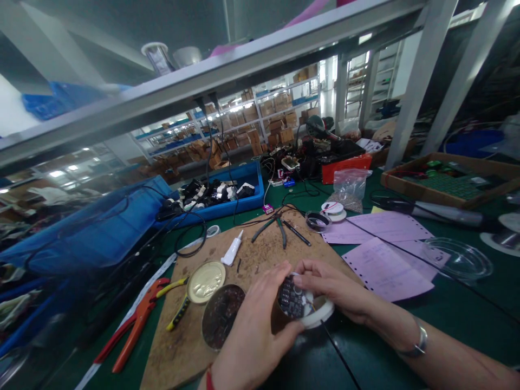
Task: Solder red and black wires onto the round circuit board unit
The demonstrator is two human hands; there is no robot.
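Observation:
My left hand (255, 319) curls around the left side of a round white housing (319, 315), its thumb on the near rim. Inside sits a dark circuit board (290, 300) with small components. My right hand (325, 281) grips the housing's far edge, fingertips touching the board. A black cable (339, 352) runs from the housing toward the table's front. Beside my left hand, a round dish (223, 317) with dark contents rests on the brown work board (170, 355). Behind it lies a gold-coloured round lid (206, 281).
On the board are a white tube (233, 249), pliers (280, 230) and a black pen (297, 233). Red-handled cutters (140, 319) lie left. Blue bins (247, 203) stand behind; pink papers (390, 268) and a clear plastic lid (459, 260) lie right. A metal shelf beam (244, 62) crosses above.

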